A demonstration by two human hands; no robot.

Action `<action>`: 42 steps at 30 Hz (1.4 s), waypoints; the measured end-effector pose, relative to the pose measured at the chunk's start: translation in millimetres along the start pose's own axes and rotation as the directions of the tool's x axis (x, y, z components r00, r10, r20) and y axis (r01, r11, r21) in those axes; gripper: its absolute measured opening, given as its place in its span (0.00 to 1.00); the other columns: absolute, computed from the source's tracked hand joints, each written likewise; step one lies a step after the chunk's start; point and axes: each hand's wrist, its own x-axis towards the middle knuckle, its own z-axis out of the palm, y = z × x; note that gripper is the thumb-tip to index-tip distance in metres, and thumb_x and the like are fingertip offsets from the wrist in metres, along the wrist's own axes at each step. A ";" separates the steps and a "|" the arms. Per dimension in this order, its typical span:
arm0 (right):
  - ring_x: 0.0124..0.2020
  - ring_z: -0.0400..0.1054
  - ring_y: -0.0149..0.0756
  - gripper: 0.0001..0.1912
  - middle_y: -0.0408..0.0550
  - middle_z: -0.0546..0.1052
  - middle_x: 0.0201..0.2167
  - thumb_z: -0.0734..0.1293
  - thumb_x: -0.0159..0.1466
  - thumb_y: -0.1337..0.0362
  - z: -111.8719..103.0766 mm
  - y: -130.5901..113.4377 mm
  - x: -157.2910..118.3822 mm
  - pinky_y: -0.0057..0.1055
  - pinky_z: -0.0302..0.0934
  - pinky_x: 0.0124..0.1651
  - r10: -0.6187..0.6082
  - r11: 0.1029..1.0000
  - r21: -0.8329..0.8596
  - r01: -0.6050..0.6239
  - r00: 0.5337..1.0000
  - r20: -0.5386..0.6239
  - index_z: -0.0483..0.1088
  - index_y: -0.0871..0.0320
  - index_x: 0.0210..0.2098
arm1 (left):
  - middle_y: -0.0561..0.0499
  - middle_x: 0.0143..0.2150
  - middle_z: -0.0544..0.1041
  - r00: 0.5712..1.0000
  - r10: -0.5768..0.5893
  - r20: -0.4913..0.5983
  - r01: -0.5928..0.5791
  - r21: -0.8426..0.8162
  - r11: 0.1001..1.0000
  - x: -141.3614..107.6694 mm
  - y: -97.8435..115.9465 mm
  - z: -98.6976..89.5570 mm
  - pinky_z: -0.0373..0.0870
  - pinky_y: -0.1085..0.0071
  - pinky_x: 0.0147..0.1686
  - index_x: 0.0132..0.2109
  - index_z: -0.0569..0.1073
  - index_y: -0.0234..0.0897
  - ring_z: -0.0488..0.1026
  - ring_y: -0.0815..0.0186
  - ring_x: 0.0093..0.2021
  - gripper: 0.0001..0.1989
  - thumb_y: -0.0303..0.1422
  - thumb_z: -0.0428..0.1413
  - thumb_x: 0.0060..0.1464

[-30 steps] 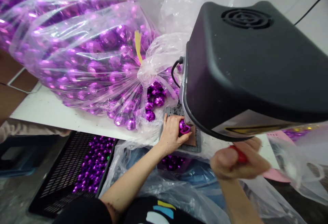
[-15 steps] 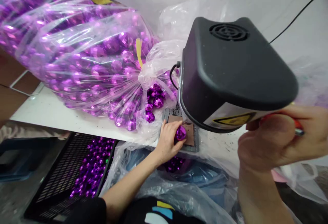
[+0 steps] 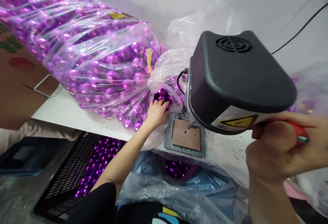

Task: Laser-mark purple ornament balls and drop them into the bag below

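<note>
My left hand (image 3: 157, 114) reaches to the mouth of a clear plastic bag (image 3: 102, 56) full of shiny purple faceted balls. Its fingers lie slightly apart on loose purple balls (image 3: 162, 95) there, the tips partly hidden. A red-handled lever (image 3: 294, 130) is gripped by my right hand (image 3: 279, 145) at the side of a black-housed machine (image 3: 241, 70). Under the machine's head sits a grey base plate (image 3: 169, 142) carrying a brown square pad (image 3: 188, 136) with a small dark hole; no ball is on the pad.
Below the white table (image 3: 77, 114) stands a black crate (image 3: 64, 179) with purple balls. Plastic sheeting (image 3: 159, 186) hangs at the front edge, more purple balls (image 3: 176, 168) inside. A cardboard box (image 3: 20, 90) is at left, a black cable (image 3: 299, 29) at right.
My left hand has gone from the purple ball on the brown pad, up and left to the bag's mouth. That ball is gone from the pad. My right hand keeps the lever.
</note>
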 end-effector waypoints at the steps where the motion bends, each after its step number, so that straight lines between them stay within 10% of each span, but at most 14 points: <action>1: 0.19 0.62 0.22 0.20 0.41 0.62 0.15 0.65 0.63 0.50 -1.0 1.9 -1.5 0.21 0.49 0.21 -0.003 1.000 -0.007 0.003 1.000 -0.001 0.74 0.62 0.30 | 0.36 0.55 0.75 0.998 -0.004 0.057 0.002 0.031 1.000 6.8 -2.0 1.4 0.65 0.48 0.52 0.58 0.71 0.35 0.71 0.45 0.52 0.19 0.31 0.53 0.61; 5: 0.21 0.64 0.19 0.19 0.42 0.70 0.24 0.65 0.65 0.51 -3.7 8.7 -5.0 0.19 0.52 0.22 -0.028 0.999 0.015 0.029 1.000 -0.007 0.72 0.63 0.32 | 0.35 0.50 0.73 0.994 -0.047 0.102 0.051 -0.036 0.998 12.9 -4.4 0.3 0.64 0.46 0.53 0.56 0.72 0.33 0.72 0.43 0.52 0.19 0.35 0.57 0.59; 8: 0.20 0.62 0.16 0.19 0.40 0.68 0.22 0.63 0.66 0.51 -2.9 8.8 0.4 0.18 0.52 0.23 -0.029 1.000 0.003 0.029 0.999 0.023 0.71 0.62 0.32 | 0.39 0.55 0.70 0.991 -0.125 -0.055 0.091 -0.422 0.902 2.3 -5.2 -13.2 0.68 0.55 0.53 0.56 0.70 0.37 0.72 0.49 0.54 0.23 0.37 0.61 0.55; 11: 0.20 0.58 0.15 0.22 0.37 0.63 0.18 0.61 0.68 0.49 2.1 6.3 14.0 0.17 0.50 0.25 -0.006 0.997 -0.071 0.011 0.998 0.065 0.69 0.63 0.31 | 0.46 0.49 0.73 0.962 -0.271 -0.009 0.112 -0.897 0.427 -17.5 -3.3 -34.0 0.72 0.67 0.43 0.56 0.67 0.40 0.75 0.61 0.44 0.23 0.41 0.61 0.56; 15: 0.20 0.54 0.17 0.24 0.37 0.61 0.17 0.60 0.67 0.47 16.5 8.5 36.2 0.20 0.47 0.25 0.071 0.997 -0.013 -0.070 0.990 0.123 0.66 0.64 0.29 | 0.51 0.37 0.75 0.934 -0.120 0.338 0.292 -0.911 -0.293 -48.9 5.8 -52.4 0.64 0.76 0.23 0.57 0.66 0.41 0.74 0.69 0.28 0.25 0.43 0.62 0.56; 20: 0.23 0.51 0.18 0.21 0.37 0.57 0.18 0.62 0.65 0.51 27.9 20.3 46.8 0.24 0.46 0.30 0.096 0.995 -0.024 -0.093 0.989 0.113 0.62 0.63 0.26 | 0.45 0.46 0.78 0.913 0.016 0.407 0.336 -0.731 -0.594 -71.5 20.4 -41.8 0.73 0.72 0.33 0.58 0.69 0.41 0.79 0.61 0.40 0.27 0.49 0.60 0.57; 28: 0.25 0.51 0.20 0.22 0.38 0.58 0.20 0.62 0.64 0.49 24.2 22.2 45.4 0.26 0.45 0.31 0.113 0.993 -0.060 -0.106 0.986 0.124 0.64 0.62 0.27 | 0.45 0.45 0.80 0.880 -0.044 0.473 0.377 -0.752 -0.540 -72.6 36.8 -15.0 0.75 0.73 0.38 0.52 0.75 0.34 0.78 0.66 0.40 0.23 0.33 0.68 0.50; 42: 0.25 0.52 0.21 0.17 0.39 0.59 0.19 0.65 0.63 0.54 26.9 13.7 44.8 0.23 0.45 0.30 0.102 0.993 0.047 -0.107 0.990 0.098 0.64 0.63 0.27 | 0.43 0.55 0.74 0.984 -0.164 0.074 0.126 -0.933 0.337 -69.0 62.9 40.0 0.70 0.55 0.56 0.58 0.69 0.38 0.73 0.56 0.53 0.26 0.37 0.63 0.54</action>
